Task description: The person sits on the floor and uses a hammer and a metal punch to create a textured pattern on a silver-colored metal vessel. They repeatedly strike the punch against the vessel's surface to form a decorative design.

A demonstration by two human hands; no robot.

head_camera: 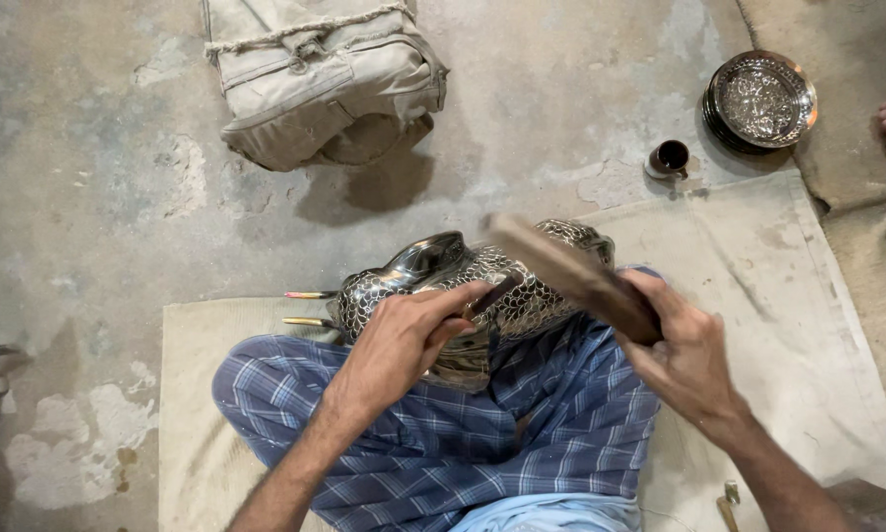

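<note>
plaid-trousered legs [433, 433] fold cross-legged at the bottom of the view, and on the lap rests a shiny metal vessel [463, 286] with a scaled, chased pattern, its long axis running left to right, smooth spout-like end toward the left. left hand [404, 340] lies on top of the vessel's near side, fingers curled shut around a thin chisel [490, 294] whose tip slants up and right onto the patterned surface. right hand [684, 350] sits to the right of the vessel and a little nearer the body, fingers wrapped tight on the lower end of a wooden mallet [561, 271]; the mallet's long body angles up-left, its blurred head hanging just above the chisel's upper end, so the chisel lies up and left from the right fist. whether head and chisel touch i cannot tell. two thin rods [310, 308] poke out left of the vessel. farther off on the floor: a canvas bag [325, 79], a small dark cup [670, 158], and stacked engraved plates [761, 100].
</note>
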